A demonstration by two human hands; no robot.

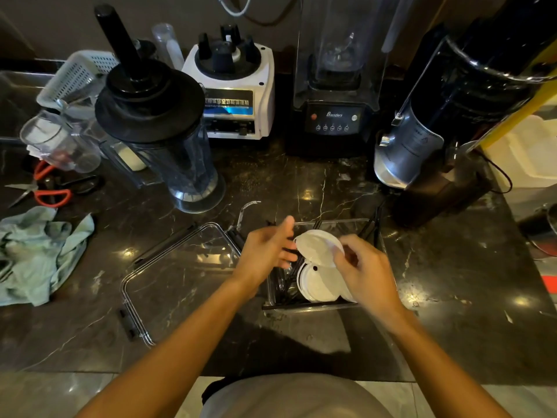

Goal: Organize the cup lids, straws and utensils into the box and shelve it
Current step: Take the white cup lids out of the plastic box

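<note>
**Mia:** What is lying on the left of the counter?

**Sam:** A green cloth (39,254) is lying there, and red scissors (45,191) are sitting just behind it. Next comes the clear box lid (180,267), lying flat beside the box.

**Mia:** And what is the left hand (266,251) doing?

**Sam:** It is hovering over the left side of the box (373,233). Its fingers are straight and loose, holding nothing.

**Mia:** Where are the cup lids going?

**Sam:** One white cup lid (318,247) is being pinched at its edge by the right hand (366,273), just above the box. Another white lid (321,283) is already lying inside, right under it. Dark straws and utensils (286,276) are lying in the left part of the box, but they are blurry.

**Mia:** How should the lid be put down?

**Sam:** I think it should be going flat on top of the other lid, so they are stacking neatly. The empty hand could be keeping the straws out of the way.
</note>
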